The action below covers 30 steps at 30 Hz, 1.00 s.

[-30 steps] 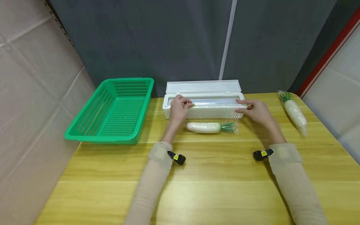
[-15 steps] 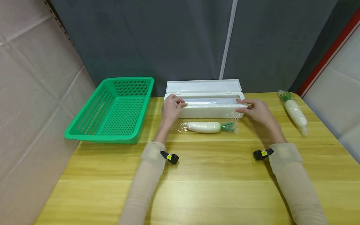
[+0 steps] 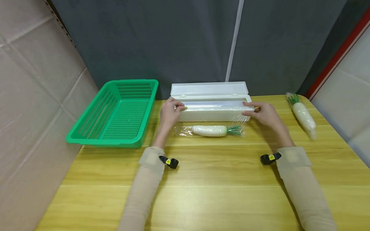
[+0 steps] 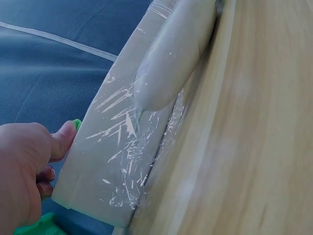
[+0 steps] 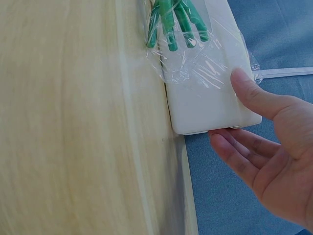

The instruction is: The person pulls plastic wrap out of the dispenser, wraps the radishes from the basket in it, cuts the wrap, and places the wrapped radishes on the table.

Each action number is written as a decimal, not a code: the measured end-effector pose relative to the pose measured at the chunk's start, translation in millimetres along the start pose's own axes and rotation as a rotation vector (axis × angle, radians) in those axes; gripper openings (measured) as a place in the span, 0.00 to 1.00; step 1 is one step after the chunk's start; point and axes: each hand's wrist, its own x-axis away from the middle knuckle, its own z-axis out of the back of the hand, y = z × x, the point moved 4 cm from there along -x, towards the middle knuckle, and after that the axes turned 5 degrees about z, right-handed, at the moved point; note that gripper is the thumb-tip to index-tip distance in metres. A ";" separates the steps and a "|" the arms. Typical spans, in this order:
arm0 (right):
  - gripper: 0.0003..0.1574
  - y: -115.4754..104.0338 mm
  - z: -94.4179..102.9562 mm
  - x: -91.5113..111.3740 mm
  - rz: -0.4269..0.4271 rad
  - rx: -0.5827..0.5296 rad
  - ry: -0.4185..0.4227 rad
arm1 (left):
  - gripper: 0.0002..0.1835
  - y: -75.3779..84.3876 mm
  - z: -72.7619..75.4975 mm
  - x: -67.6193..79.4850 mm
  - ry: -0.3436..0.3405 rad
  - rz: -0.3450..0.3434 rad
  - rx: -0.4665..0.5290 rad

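A white cling film dispenser [image 3: 212, 116] stands at the back with its lid raised and a roll of film inside. My left hand [image 3: 169, 112] is at its left end, thumb and fingers pinching a small green slide cutter [image 4: 77, 124] on the front edge. My right hand [image 3: 266, 115] grips the right end, thumb on the top and fingers round the end face. Film hangs over the dispenser's front. Just before it lies a white radish [image 3: 209, 130] with green stalks [image 5: 168, 22], covered in clear film that spreads flat past its left tip.
A green plastic basket [image 3: 136, 141] sits to the left on the wooden table [image 3: 216, 186]. Another white radish [image 3: 303, 116], wrapped in film, lies near the right edge. A dark grey curtain [image 3: 144, 38] hangs behind the table.
My left hand has slid leftward along the dispenser's front edge with the green slide cutter. The film's left end now lies on the table beside the radish. My right hand has stayed put.
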 end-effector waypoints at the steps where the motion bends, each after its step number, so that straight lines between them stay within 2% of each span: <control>1: 0.37 0.0 -0.1 0.0 -0.002 -0.001 -0.002 | 0.07 -0.2 0.5 0.1 0.001 -0.002 0.005; 7: 0.36 -1.5 0.1 0.0 0.000 0.001 0.002 | 0.06 -4.9 2.7 -0.9 0.003 -0.008 0.057; 13: 0.37 -1.9 0.1 0.4 0.003 -0.004 0.005 | 0.04 -14.3 13.7 -0.8 0.057 -0.030 0.094; 17: 0.36 -0.7 0.1 1.1 0.002 -0.008 0.011 | 0.04 -22.5 17.9 -0.7 0.060 -0.018 0.094; 30: 0.37 -2.3 1.1 0.6 -0.010 -0.007 -0.001 | 0.05 -28.4 24.3 -1.0 0.067 0.001 -0.022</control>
